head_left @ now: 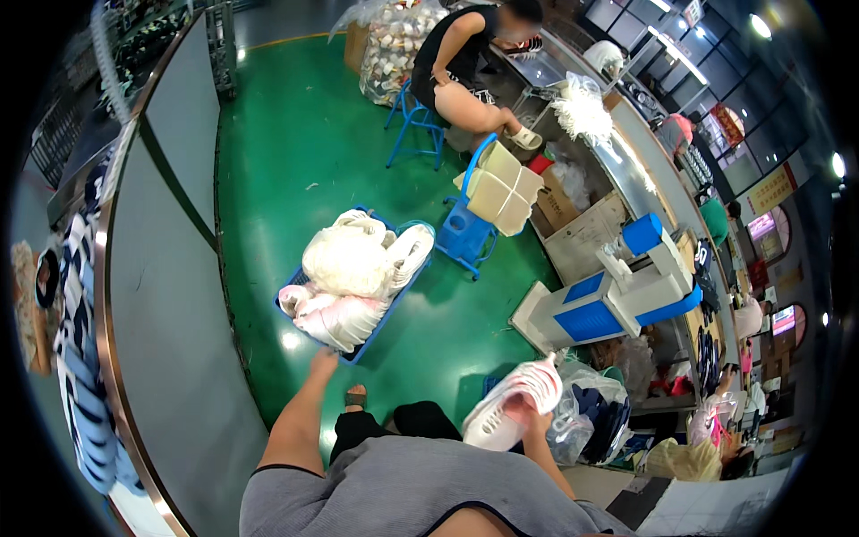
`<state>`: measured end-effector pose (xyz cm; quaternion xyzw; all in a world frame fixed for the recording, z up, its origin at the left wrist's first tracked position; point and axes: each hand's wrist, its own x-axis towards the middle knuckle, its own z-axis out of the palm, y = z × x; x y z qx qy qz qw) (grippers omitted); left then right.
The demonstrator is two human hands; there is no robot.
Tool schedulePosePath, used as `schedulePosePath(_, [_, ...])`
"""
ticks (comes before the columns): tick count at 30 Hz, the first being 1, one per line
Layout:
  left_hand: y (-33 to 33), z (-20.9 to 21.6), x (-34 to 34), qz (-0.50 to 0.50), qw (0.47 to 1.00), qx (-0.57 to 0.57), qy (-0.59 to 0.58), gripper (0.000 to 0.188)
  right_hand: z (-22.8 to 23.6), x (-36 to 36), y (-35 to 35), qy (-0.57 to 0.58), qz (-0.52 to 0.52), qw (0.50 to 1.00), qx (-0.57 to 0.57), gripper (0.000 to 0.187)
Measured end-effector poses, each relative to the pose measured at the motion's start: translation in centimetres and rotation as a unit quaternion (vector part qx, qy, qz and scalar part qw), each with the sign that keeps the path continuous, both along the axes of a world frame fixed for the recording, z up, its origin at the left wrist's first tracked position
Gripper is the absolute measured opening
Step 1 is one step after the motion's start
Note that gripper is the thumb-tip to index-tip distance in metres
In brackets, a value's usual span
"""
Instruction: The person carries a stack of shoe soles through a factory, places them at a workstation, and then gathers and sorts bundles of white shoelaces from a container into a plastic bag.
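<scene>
My left hand (324,361) reaches down to the near edge of a blue plastic basket (361,353) on the floor. Its fingers appear hooked on the rim, though they are small and partly hidden. White shoe uppers (344,322), some tinged pink, and a bulky plastic-wrapped white bundle (344,255) fill the basket. Another stack of white uppers (412,251) lies at its right side. On the right, close to my body, my right hand (535,422) is closed around a nested stack of white and pink shoe uppers (510,403), held at their opening.
A grey partition (179,295) runs along my left. Ahead, a co-worker (461,54) sits on a blue stool (416,125) at a workbench. To the right stand a blue chair (467,234) bearing tied cream sheets, a white-and-blue machine (591,309) and plastic bags of dark pieces (595,412).
</scene>
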<state>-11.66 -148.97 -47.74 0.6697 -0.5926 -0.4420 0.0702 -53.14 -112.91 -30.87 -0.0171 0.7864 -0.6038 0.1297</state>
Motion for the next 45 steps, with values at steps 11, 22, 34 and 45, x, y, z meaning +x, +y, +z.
schedulePosePath(11, [-22.8, 0.0, -15.6, 0.015, 0.995, -0.059, -0.078, 0.075, 3.2, -14.1, -15.1, -0.193, 0.079, 0.968, -0.137, 0.043])
schedulePosePath(22, [-39.7, -5.3, -17.2, -0.093, 0.942, 0.056, -0.318, 0.112, 1.2, -28.4, -30.6, -0.114, 0.143, 0.936, 0.299, 0.063])
schedulePosePath(34, [-39.3, -7.1, -18.1, -0.149, 0.927, 0.133, -0.318, 0.057, 1.9, -29.7, -38.8, -0.190, 0.098, 0.925, 0.315, 0.057])
schedulePosePath(45, [-45.5, 22.1, -28.0, 0.126, 0.979, 0.124, 0.106, 0.043, 4.8, -35.0, -45.1, -0.092, 0.105, 0.959, 0.247, 0.060])
